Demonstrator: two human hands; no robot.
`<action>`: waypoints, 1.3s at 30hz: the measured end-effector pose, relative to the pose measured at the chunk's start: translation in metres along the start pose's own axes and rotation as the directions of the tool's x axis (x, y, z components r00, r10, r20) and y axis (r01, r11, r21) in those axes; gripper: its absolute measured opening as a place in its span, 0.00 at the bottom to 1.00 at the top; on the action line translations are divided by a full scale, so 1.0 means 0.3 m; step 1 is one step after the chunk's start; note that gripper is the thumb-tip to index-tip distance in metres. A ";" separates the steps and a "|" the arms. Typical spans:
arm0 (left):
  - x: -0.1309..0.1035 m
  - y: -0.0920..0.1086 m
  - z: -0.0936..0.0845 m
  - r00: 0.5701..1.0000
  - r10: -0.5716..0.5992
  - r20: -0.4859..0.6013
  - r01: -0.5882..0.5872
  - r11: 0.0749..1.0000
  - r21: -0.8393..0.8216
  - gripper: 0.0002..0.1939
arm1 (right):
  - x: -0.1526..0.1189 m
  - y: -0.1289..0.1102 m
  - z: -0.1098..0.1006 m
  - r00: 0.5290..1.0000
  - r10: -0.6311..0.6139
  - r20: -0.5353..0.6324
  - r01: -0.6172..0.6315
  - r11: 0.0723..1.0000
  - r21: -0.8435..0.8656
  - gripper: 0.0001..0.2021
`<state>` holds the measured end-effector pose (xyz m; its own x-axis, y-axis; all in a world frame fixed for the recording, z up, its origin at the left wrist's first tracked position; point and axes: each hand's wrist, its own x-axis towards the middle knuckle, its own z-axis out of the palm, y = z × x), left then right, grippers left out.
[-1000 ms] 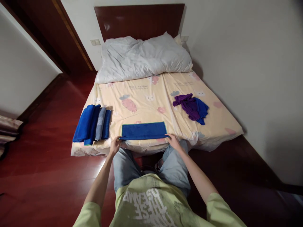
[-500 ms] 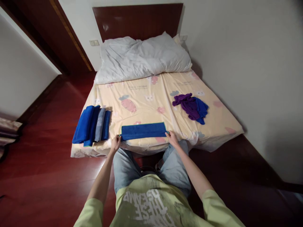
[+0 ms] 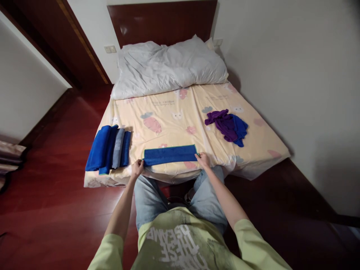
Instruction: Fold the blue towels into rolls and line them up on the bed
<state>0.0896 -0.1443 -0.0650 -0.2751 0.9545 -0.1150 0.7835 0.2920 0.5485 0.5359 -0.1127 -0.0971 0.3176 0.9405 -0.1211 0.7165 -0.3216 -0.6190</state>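
Note:
A blue towel [image 3: 170,154] with green edging lies as a long folded strip near the front edge of the bed. My left hand [image 3: 137,167] pinches its near left corner. At the near right corner, my right hand [image 3: 203,160] is closed on the towel's edge. Left of my left hand, folded towels lie side by side: a thick blue one [image 3: 98,150], a grey one with pale lettering [image 3: 117,148] and narrower blue ones. A crumpled purple cloth [image 3: 225,125] overlaps a crumpled blue cloth [image 3: 240,129] on the right part of the bed.
The bed has a cream patterned sheet [image 3: 171,125]. A white quilt [image 3: 168,69] is bunched against the dark headboard [image 3: 163,23]. A pale wall [image 3: 295,75] runs along the right side. Reddish floor [image 3: 56,187] shows at the left, with a dark door beyond it.
My right hand has shifted slightly up and left at the towel's right end. My left hand stays at the left corner. The camera view has tilted very slightly.

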 end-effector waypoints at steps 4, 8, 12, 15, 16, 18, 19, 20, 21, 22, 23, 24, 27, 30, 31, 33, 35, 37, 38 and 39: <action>0.011 -0.002 0.006 1.000 0.002 -0.007 -0.002 1.000 0.003 0.14 | 0.004 -0.002 -0.009 1.000 0.016 0.011 -0.016 0.999 -0.040 0.12; 0.012 -0.006 0.026 0.999 0.031 -0.022 -0.031 1.000 -0.001 0.13 | -0.008 -0.007 -0.008 1.000 0.017 -0.009 -0.017 0.998 -0.053 0.12; -0.005 -0.027 0.049 0.986 0.108 -0.128 -0.109 0.994 0.002 0.14 | -0.045 -0.014 -0.006 0.985 -0.099 -0.140 0.087 0.992 -0.090 0.17; -0.026 -0.056 0.052 0.913 0.339 -0.228 -0.333 0.941 0.063 0.16 | -0.093 -0.005 -0.015 0.879 -0.444 -0.173 0.413 0.891 -0.186 0.19; -0.032 -0.065 0.053 0.872 0.445 -0.207 -0.436 0.896 0.086 0.16 | -0.110 0.001 -0.018 0.819 -0.562 -0.119 0.533 0.821 -0.205 0.19; -0.042 -0.076 0.057 0.784 0.616 -0.081 -0.608 0.787 0.102 0.17 | -0.137 0.013 -0.020 0.704 -0.710 0.012 0.698 0.689 -0.195 0.20; -0.044 -0.076 0.062 0.750 0.661 -0.018 -0.656 0.747 0.103 0.18 | -0.146 0.018 -0.018 0.669 -0.741 0.054 0.736 0.651 -0.185 0.21; -0.043 -0.071 0.067 0.734 0.679 0.028 -0.677 0.727 0.110 0.20 | -0.149 0.021 -0.015 0.655 -0.752 0.071 0.750 0.636 -0.182 0.22; -0.039 -0.063 0.073 0.736 0.675 0.055 -0.675 0.726 0.127 0.22 | -0.147 0.021 -0.011 0.658 -0.749 0.072 0.747 0.639 -0.186 0.22; -0.032 -0.051 0.077 0.751 0.657 0.069 -0.658 0.738 0.150 0.24 | -0.139 0.019 -0.007 0.672 -0.737 0.067 0.734 0.651 -0.194 0.23; -0.022 -0.038 0.077 0.770 0.633 0.080 -0.636 0.752 0.174 0.26 | -0.127 0.014 -0.005 0.686 -0.724 0.069 0.721 0.664 -0.200 0.24; -0.012 -0.025 0.073 0.786 0.611 0.095 -0.617 0.763 0.195 0.28 | -0.112 0.010 -0.006 0.698 -0.712 0.081 0.711 0.674 -0.202 0.25; 0.011 -0.005 0.031 0.802 0.579 0.150 -0.598 0.768 0.232 0.28 | -0.070 0.005 -0.029 0.709 -0.689 0.151 0.704 0.683 -0.195 0.27; -0.004 -0.034 -0.025 0.774 0.603 0.193 -0.633 0.749 0.194 0.28 | -0.067 0.028 -0.065 0.657 -0.714 0.242 0.751 0.647 -0.130 0.28; -0.018 -0.052 -0.036 0.762 0.614 0.205 -0.645 0.746 0.163 0.28 | -0.075 0.039 -0.072 0.634 -0.725 0.267 0.767 0.635 -0.097 0.28; -0.049 -0.086 -0.040 0.759 0.622 0.193 -0.645 0.759 0.088 0.27 | -0.097 0.056 -0.077 0.623 -0.730 0.282 0.768 0.639 -0.044 0.28; -0.073 -0.109 -0.023 0.791 0.600 0.122 -0.604 0.797 0.002 0.27 | -0.113 0.061 -0.074 0.663 -0.707 0.247 0.734 0.679 -0.027 0.26; -0.082 -0.114 -0.003 0.843 0.536 0.040 -0.532 0.843 -0.078 0.28 | -0.112 0.054 -0.072 0.707 -0.674 0.214 0.693 0.721 -0.016 0.25; -0.080 -0.111 0.004 0.870 0.493 0.017 -0.489 0.866 -0.109 0.28 | -0.106 0.048 -0.073 0.723 -0.658 0.210 0.673 0.740 -0.002 0.24; -0.076 -0.105 0.008 0.894 0.449 0.006 -0.444 0.886 -0.132 0.28 | -0.098 0.042 -0.074 0.740 -0.639 0.210 0.651 0.759 0.018 0.24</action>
<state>0.0724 -0.1750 -0.0816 0.1094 0.9844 0.1380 0.7430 -0.1732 0.6465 0.5495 -0.1469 -0.0842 -0.3539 0.9243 0.1430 0.7394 0.3701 -0.5624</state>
